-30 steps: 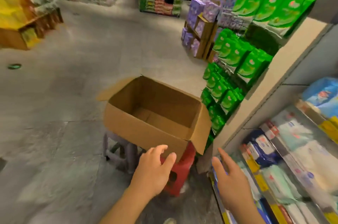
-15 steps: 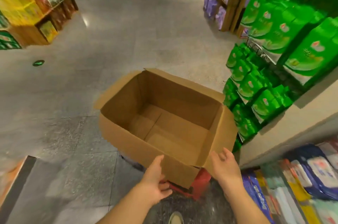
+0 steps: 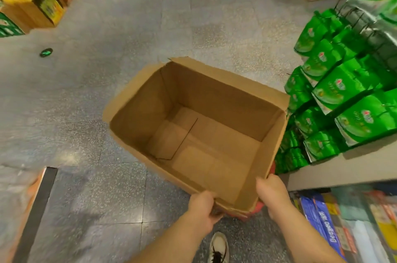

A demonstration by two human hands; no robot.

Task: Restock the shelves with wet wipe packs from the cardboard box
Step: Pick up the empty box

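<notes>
The person holds the open brown cardboard box point(image 3: 199, 133) at its near end with both hands; the left hand point(image 3: 200, 209) grips the near wall close to the corner, with the thumb on the rim and the fingers curled below, and the right hand point(image 3: 272, 193) clasps the right side wall, its fingers hidden behind the cardboard. The box appears to rest on a red plastic stool point(image 3: 255, 209), of which only a small part shows under the near corner. Since the box looks empty, the step in hand is probably to lift it away; to do this well, both hands should rise together and keep the box level, because thin walls held only at one end can bend and the far end may drop; a grip lower down would be more secure. Inside the box only the bare folded bottom flaps are seen, and no wet wipe pack remains there; the blue and white flat packs point(image 3: 322, 217) lie on the low shelf point(image 3: 335, 171) at the right, near the right hand.
</notes>
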